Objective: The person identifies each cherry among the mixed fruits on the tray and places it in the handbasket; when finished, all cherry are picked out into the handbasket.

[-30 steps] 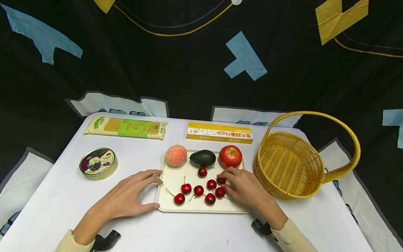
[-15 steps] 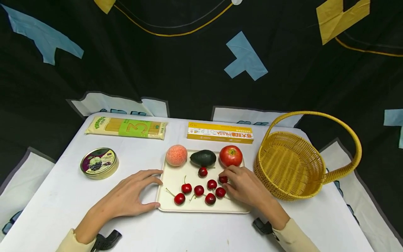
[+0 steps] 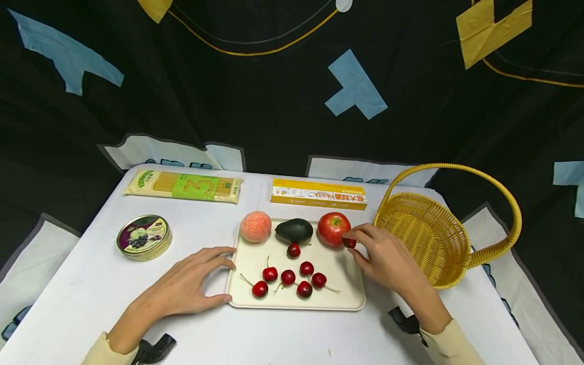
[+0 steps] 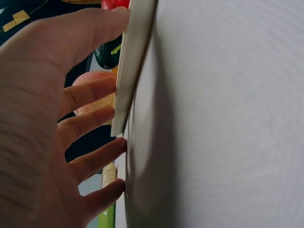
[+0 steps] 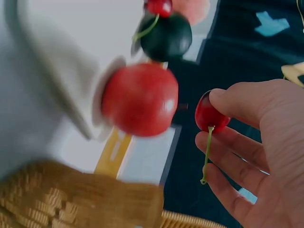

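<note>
My right hand [image 3: 388, 258] pinches a dark red cherry [image 5: 209, 114] between thumb and fingers, its green stem hanging free in the right wrist view. It is raised over the right edge of the cream tray [image 3: 337, 299], beside the red apple [image 3: 330, 228]. My left hand [image 3: 191, 284] rests with spread fingers against the tray's left edge; in the left wrist view the thumb and two fingertips touch the rim. On the tray lie several cherries [image 3: 288, 277], a dark green avocado [image 3: 294, 230] and a pinkish peach [image 3: 255, 226].
A yellow wicker basket [image 3: 424, 238] with a tall arched handle stands right of the tray, partly behind my right hand. Behind the tray lies a yellow pasta box [image 3: 318, 194]. A noodle packet [image 3: 182, 186] and a round tin [image 3: 143, 237] are at the left.
My right hand has lifted a cherry from the tray's right side and carried it right and up toward the basket. My left hand has stayed at the tray's edge.
</note>
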`<state>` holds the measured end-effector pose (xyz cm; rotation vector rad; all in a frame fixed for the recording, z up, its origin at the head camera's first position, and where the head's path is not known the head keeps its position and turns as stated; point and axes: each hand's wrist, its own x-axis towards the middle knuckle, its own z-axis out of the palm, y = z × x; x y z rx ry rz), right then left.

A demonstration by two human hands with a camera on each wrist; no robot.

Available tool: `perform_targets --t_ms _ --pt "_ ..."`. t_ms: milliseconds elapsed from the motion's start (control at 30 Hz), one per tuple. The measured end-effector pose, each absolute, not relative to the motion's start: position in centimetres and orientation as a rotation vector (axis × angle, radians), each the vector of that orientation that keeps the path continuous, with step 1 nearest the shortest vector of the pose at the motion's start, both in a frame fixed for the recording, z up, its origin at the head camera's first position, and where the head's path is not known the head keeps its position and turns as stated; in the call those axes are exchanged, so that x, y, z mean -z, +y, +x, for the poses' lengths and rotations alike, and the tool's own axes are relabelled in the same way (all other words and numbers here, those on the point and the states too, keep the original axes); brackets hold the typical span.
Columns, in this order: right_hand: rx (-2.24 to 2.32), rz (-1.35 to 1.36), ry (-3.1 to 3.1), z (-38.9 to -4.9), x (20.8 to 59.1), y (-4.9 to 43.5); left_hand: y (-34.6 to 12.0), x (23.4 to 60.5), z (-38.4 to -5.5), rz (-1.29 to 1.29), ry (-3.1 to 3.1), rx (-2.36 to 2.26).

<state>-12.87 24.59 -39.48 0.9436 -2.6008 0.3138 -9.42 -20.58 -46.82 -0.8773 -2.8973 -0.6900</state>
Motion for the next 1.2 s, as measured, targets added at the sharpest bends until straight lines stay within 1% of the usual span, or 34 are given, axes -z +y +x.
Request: perform_targets --t_ms 333,633,967,1200 --pt "-0.463 0.742 -2.703 -14.2 39.4 28.9 -20.8 46.7 -9.3 -0.886 -2.878 0.678" --pt "-0.407 0.572 -2.767 -15.2 40.4 32.6 -20.7 46.9 -9.3 -0.890 -2.861 0.698" --pt "-0.423 0.510 -2.891 -16.6 41.9 34.8 -20.6 46.8 -9.4 -0.885 -2.874 0.696" --pt "-0.488 0.548 -2.894 -17.4 42.9 35.8 -20.5 46.8 -9.3 -0.879 -2.884 0.700"
